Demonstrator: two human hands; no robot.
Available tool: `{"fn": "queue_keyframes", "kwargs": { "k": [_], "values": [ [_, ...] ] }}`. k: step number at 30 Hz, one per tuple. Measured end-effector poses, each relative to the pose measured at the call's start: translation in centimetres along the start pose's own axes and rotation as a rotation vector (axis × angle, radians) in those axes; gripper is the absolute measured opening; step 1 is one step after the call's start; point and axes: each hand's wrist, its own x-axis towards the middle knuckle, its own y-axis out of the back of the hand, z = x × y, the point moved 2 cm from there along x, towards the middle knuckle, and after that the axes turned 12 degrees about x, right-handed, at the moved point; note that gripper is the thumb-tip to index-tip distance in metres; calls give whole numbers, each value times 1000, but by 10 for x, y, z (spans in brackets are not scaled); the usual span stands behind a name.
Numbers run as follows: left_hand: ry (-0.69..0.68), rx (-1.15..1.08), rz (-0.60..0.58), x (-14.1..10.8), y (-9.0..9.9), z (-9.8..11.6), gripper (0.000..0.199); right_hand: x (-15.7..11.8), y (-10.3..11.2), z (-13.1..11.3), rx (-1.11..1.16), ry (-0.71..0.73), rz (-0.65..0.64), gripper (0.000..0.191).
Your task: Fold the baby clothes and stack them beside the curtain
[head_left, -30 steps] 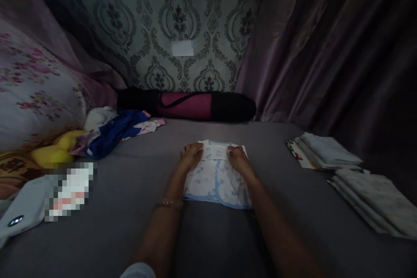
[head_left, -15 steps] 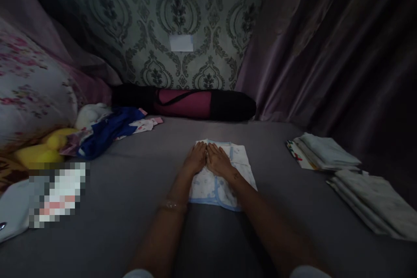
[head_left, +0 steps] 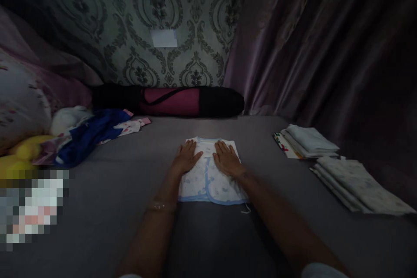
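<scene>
A small white garment point(head_left: 195, 182) with blue trim and a faint print lies flat on the grey sheet point(head_left: 208, 243), its front edges overlapping at the middle. My left hand point(head_left: 188, 156) rests palm down on its upper left part, fingers stretched out. On the upper right part lies my right hand point(head_left: 227, 158), also flat with its fingers extended. A gap shows the cloth between the two hands. A thin white string point(head_left: 246, 210) sticks out at the garment's lower right corner.
Folded cloths point(head_left: 311, 141) and another folded stack point(head_left: 358, 184) lie at the right. Blue clothing point(head_left: 93, 132) and a yellow plush item point(head_left: 24, 156) are at the left. A black and maroon long bag point(head_left: 172, 101) lies along the patterned wall.
My hands, side by side at the garment's top middle before, have moved apart to its two sides. The garment now lies more evenly spread, and the view has shifted.
</scene>
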Motion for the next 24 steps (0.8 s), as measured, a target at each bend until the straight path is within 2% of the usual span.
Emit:
{"fn": "queue_keyframes", "kwargs": {
  "k": [3, 5, 7, 9, 14, 17, 20, 22, 24],
  "values": [
    [-5, 30, 10, 0, 6, 4, 65, 1, 3, 3, 28, -22, -32, 61],
    [-34, 81, 70, -1, 14, 11, 62, 3, 8, 6, 46, -16, -31, 62],
    [-91, 135, 161, -1, 22, 22, 60, 4, 15, 11, 35, 4, 30, 62],
    [-138, 179, 198, -2, 24, 32, 60, 5, 18, 18, 4, 3, 102, 61],
    [-81, 254, 23, -3, 8, 35, 67, 5, 5, 36, -28, -65, 53, 65],
    [-69, 267, 0, -4, 5, 32, 68, 6, 3, 39, -39, -90, 20, 66],
    [-76, 205, -41, -3, 12, 33, 68, 8, 8, 31, -43, -103, 1, 64],
    [-64, 112, -61, -2, 22, 32, 67, 9, 11, 18, -57, -41, 67, 62],
    [-31, 3, -21, 0, 35, 25, 64, 9, 11, 6, -68, 54, 120, 59]
  ]
}}
